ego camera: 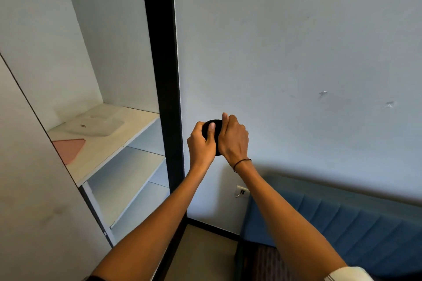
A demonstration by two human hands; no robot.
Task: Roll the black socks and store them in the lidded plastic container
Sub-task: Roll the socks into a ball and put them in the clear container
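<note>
A rolled bundle of black socks point(216, 126) is held up in front of the wall, squeezed between both hands. My left hand point(202, 146) grips it from the left with the thumb laid across its front. My right hand point(234, 139) wraps over its right side and hides most of it. On the cupboard shelf to the left lies a clear plastic container point(96, 124), with a pink lid point(69, 149) beside it, nearer the front edge. The container's inside is hard to make out.
An open white cupboard with a black frame post point(163, 75) stands at left, with lower shelves point(134, 164) below the container. A blue padded headboard point(342, 223) and a wall socket point(242, 191) are at lower right.
</note>
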